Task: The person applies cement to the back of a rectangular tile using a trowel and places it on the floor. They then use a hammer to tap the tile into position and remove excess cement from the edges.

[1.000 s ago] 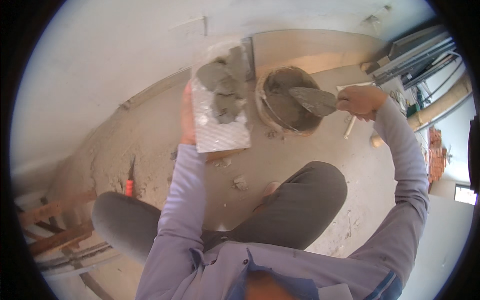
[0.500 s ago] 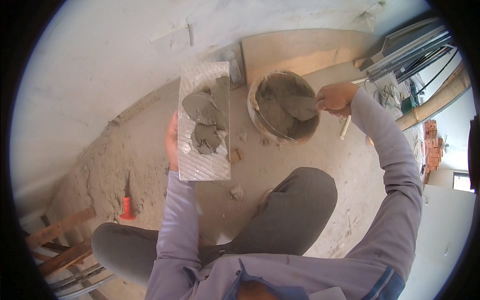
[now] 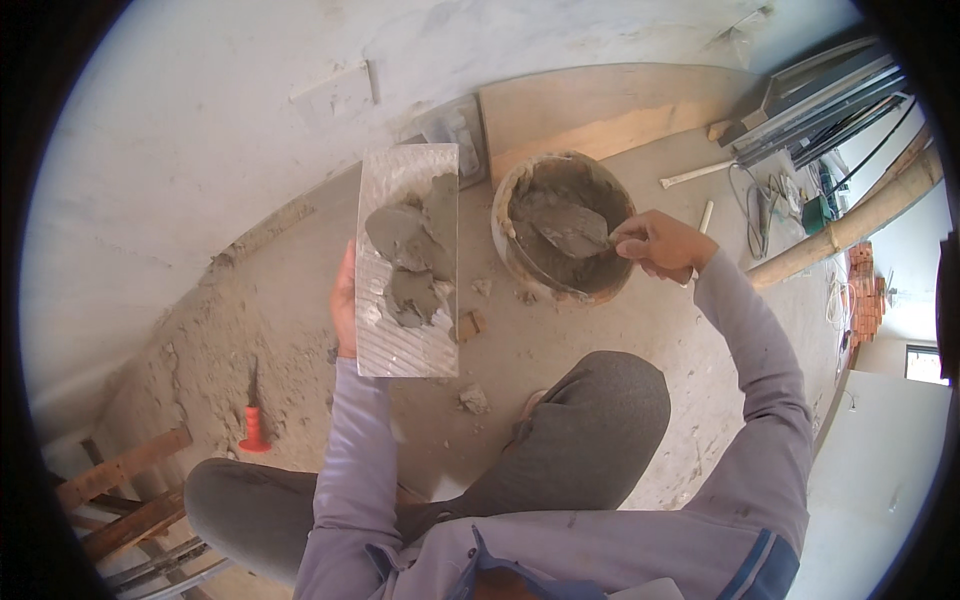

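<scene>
My left hand (image 3: pixel 344 295) grips a ridged pale rectangular tile (image 3: pixel 408 352) by its left side, held upright in the view, with lumps of wet grey mortar (image 3: pixel 410 240) on its face. To its right, a round bucket (image 3: pixel 507 250) holds more grey mortar. My right hand (image 3: pixel 660 245) is closed on the handle of a trowel (image 3: pixel 575 230), whose blade is down in the bucket, coated with mortar.
A red-handled chisel (image 3: pixel 254 428) lies on the dusty floor at left, near wooden pieces (image 3: pixel 122 465). A board (image 3: pixel 630 105) leans on the wall behind the bucket. Metal profiles (image 3: pixel 820 95), a bamboo pole (image 3: pixel 840 230), cords and stacked bricks (image 3: pixel 865 290) are at the right.
The tile in my left hand appears lower in view. My right hand has come down and leftward, and the trowel blade has sunk further into the bucket's mortar.
</scene>
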Tool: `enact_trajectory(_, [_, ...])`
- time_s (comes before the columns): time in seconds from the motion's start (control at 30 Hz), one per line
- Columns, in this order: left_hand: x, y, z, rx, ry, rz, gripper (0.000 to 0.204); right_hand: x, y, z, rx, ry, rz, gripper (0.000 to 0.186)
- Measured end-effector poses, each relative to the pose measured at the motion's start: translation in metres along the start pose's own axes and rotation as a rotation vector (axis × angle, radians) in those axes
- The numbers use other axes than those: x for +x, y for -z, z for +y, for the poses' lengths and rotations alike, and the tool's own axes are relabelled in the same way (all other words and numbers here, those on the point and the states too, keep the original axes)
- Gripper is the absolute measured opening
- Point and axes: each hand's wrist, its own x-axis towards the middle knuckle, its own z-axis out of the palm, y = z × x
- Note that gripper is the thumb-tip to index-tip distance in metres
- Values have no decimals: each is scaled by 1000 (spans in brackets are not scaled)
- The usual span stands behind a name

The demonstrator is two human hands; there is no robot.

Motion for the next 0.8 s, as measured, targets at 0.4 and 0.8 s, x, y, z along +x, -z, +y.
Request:
enact_trajectory(0.4, [-3, -46, -15, -155, 129, -148, 52, -47, -46, 88, 359, 235, 287, 40])
enact_trajectory(0.8, [36, -146, -84, -240, 21, -173, 61, -157, -85, 35, -208, 571, 974, 50])
